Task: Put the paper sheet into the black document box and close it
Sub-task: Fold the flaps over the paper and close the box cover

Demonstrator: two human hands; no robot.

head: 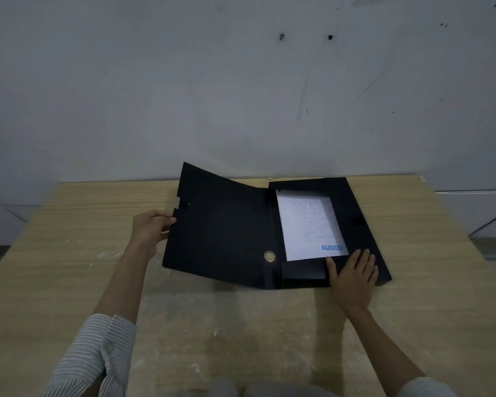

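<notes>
The black document box (364, 224) lies open on the wooden table, its tray on the right. Inside the tray rests the white paper sheet (309, 227), printed with text and a blue "REJECTED" stamp at its near right corner. The box lid (221, 230) is raised at an angle on the left, with a round metal ring on its spine. My left hand (152, 227) grips the lid's outer left edge near the clasp tab. My right hand (354, 275) lies flat with fingers spread on the tray's near right corner, thumb touching the sheet's lower edge.
The wooden table (69, 267) stretches left, right and toward me around the box. A grey wall rises right behind the table's far edge. Striped sleeves cover both my forearms near the bottom of the view.
</notes>
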